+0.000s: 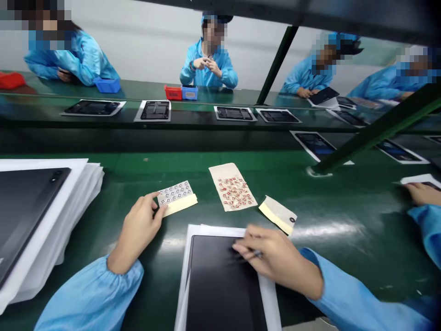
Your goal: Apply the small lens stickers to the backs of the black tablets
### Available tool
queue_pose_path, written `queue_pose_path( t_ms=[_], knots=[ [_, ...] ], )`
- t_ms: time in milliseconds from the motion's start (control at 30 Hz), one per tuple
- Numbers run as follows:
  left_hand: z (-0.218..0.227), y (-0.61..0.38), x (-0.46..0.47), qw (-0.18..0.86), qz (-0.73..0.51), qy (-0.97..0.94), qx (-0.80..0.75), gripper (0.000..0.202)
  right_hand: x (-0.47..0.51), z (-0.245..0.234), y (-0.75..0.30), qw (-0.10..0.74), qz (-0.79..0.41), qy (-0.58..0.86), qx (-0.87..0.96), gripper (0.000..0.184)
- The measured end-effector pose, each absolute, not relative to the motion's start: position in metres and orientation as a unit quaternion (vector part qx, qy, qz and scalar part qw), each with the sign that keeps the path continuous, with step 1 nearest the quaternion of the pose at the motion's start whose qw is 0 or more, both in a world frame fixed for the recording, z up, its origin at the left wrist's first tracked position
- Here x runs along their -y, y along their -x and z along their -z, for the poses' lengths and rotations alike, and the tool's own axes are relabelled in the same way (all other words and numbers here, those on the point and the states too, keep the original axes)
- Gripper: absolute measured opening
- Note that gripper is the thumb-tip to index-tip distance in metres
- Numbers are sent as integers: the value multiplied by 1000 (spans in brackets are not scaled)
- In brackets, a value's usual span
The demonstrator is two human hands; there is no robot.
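Between the thumb and fingers of my left hand (139,230) is the left edge of a small sticker sheet (174,195), with rows of black-ringed squares and a yellow strip. My right hand (272,255) is closed above the upper right part of a black tablet panel (220,280). A thin metallic tool (257,253) shows among its fingers, too blurred to name exactly. Under the panel lie white sheets (272,303). Behind my right hand rests a pale sheet (280,214) with a yellow strip and one black ring. A cream sheet (234,186) carries many small red-marked pieces.
At left stands a stack of white sheets (81,197) topped by a black tablet (31,207). A slanted green post (372,128) crosses at right. Tablet panels (155,110) lie along the belt. Co-workers in blue sit opposite; a neighbour's hand (422,193) reaches in at right.
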State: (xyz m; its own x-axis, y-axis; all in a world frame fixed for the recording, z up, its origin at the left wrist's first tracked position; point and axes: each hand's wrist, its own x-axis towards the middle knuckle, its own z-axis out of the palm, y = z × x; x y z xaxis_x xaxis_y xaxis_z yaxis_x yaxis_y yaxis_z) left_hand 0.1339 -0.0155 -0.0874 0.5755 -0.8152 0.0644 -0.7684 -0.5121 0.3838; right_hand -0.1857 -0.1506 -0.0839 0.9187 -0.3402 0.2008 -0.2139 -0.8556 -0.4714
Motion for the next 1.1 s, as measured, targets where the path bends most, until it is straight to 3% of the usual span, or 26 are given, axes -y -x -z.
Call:
queue_pose_path(
  t_ms=[67, 133, 200, 267, 400, 567, 667, 800, 900, 1100],
  knots=[
    [86, -133, 15, 197, 79, -870, 446, 48, 157, 85, 147, 182, 146, 961, -146, 22],
    [83, -130, 16, 209, 114, -881, 410, 40, 159, 91, 104, 101, 103, 980, -138, 28],
    [79, -131, 15, 227, 206, -885, 351, 37, 161, 98, 66, 2, 44, 993, -111, 35],
    [75, -135, 15, 246, 308, -870, 297, 47, 164, 104, 40, -47, 9, 996, -72, 34],
    [71, -143, 14, 290, 398, -838, 233, 65, 171, 107, 30, -54, 2, 998, -39, 27],
    [77, -130, 19, 492, 530, -678, 130, 48, 171, 107, 51, -40, 11, 999, -19, 24],
    [91, -116, 24, 564, 533, -614, 146, 57, 173, 105, 62, 27, 46, 999, -2, 19],
    [106, -101, 28, 574, 529, -590, 205, 71, 177, 104, 61, 217, 205, 952, -70, 22],
    [108, -93, 30, 567, 529, -583, 245, 76, 174, 103, 49, 329, 252, 903, -118, 28],
    [110, -91, 30, 561, 514, -593, 262, 74, 173, 92, 28, 418, 232, 853, -208, 12]
  ],
)
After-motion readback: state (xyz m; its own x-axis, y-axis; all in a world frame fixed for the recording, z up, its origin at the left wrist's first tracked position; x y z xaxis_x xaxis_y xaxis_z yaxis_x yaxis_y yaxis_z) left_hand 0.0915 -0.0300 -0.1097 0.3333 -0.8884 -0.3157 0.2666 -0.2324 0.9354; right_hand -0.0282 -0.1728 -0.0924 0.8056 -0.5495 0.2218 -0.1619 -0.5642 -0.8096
